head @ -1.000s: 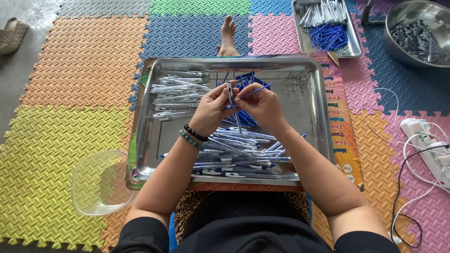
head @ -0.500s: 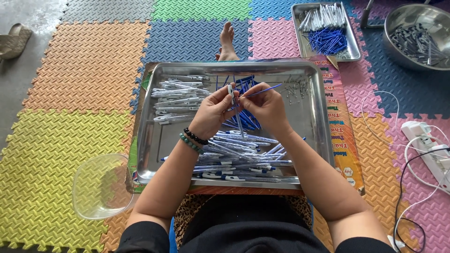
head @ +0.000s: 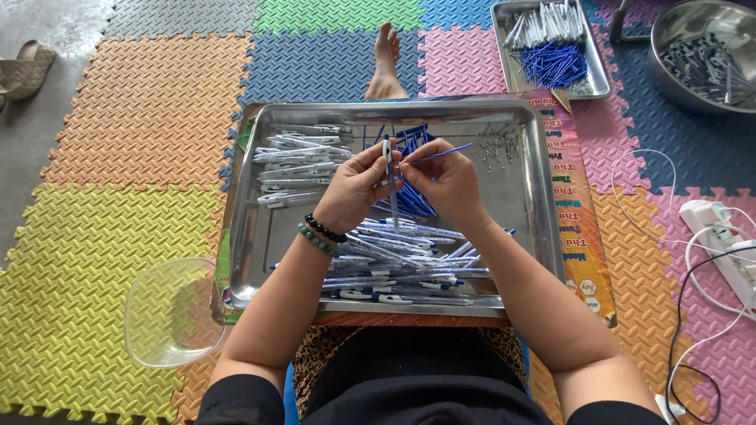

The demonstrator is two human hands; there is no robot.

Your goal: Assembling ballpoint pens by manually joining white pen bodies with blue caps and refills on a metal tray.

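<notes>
**Pen barrel and blue refill meet above the steel tray**

Pen barrel (head: 389,161) stands nearly upright in the left hand (head: 358,187), pinched between thumb and fingertips, right over the middle of the big steel tray (head: 543,228). Just beside it, the right hand (head: 445,181) pinches one thin blue refill (head: 441,153), its free end slanting up and to the right, its near end at the barrel's top. Both hands are closed on their parts, knuckles almost touching.

Room to move: the tray's raised rim boxes the hands in on all four sides, with bare metal open at the right half and along the left wall. Below the wrists, a pile of assembled pens (head: 394,264) fills the near edge, too many and too overlapped to count. Upper left holds a heap of clear barrels (head: 295,161), also uncountable. Loose blue refills (head: 411,201) lie under the hands.

Outside the tray: one clear plastic bowl (head: 169,311) at the left corner, one second tray (head: 551,47) of parts at the top, one round metal basin (head: 701,51), one power strip (head: 720,236) at right, one bare foot (head: 386,63) beyond the far rim.
</notes>
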